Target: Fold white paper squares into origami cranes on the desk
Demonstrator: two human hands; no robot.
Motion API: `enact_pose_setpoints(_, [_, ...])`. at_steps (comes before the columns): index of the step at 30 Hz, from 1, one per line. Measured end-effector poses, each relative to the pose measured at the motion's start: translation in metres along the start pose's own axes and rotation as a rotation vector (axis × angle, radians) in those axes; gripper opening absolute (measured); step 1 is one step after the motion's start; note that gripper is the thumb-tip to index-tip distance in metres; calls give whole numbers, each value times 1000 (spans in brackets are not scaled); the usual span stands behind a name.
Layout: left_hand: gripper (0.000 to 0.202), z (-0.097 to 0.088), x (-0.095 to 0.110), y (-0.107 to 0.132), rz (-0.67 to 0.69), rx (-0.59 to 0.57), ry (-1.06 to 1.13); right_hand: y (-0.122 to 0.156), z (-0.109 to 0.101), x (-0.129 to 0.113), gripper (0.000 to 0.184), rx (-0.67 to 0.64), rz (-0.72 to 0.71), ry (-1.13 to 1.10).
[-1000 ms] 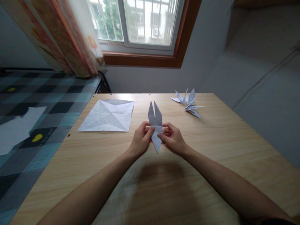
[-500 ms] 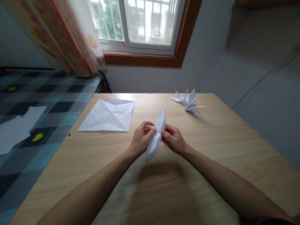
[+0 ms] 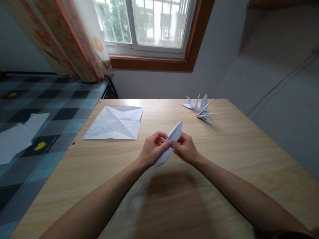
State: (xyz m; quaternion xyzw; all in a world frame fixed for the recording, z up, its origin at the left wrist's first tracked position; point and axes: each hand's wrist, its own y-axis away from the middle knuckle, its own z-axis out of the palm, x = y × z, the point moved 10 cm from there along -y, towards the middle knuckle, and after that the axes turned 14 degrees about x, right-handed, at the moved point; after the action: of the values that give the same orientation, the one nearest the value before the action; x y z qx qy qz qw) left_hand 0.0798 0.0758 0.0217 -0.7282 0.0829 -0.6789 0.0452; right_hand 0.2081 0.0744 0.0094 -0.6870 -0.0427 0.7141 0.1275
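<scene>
Both hands grip a long, narrow piece of folded white paper (image 3: pixel 174 132), held slanting above the table. My left hand (image 3: pixel 155 147) is closed on its left side, with the thumb pressed across the middle. From the right, my right hand (image 3: pixel 185 147) pinches the same middle part. One pointed end of the paper rises to the upper right, the other reaches down to the lower left. Some fingertips behind the paper are hidden.
A creased white paper sheet (image 3: pixel 116 122) lies flat at the table's far left. Folded paper cranes (image 3: pixel 204 114) stand near the back edge, right of centre. Left of the wooden table (image 3: pixel 236 159), white paper (image 3: pixel 22 136) rests on a checked bedspread (image 3: pixel 64 113).
The folded paper has tilted further, its upper tip moving right and down. My left thumb has slid right across its middle, close to the right hand's fingers.
</scene>
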Motion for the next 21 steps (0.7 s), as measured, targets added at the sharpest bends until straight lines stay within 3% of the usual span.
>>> enact_pose_setpoints(8, [20,-14,3,-4,35,165,53,-4,1,-1,37,0,62,-95])
enact_pose_setpoints(13, [24,-20,1,-6,6,244,109,2,14,4,52,-106,150,-215])
enact_pose_setpoints(16, [25,-21,-3,-6,-22,264,121,7,20,7,56,-166,175,-227])
enact_pose_setpoints(21, [24,-21,-5,-5,5,260,128,8,18,10,51,-125,183,-244])
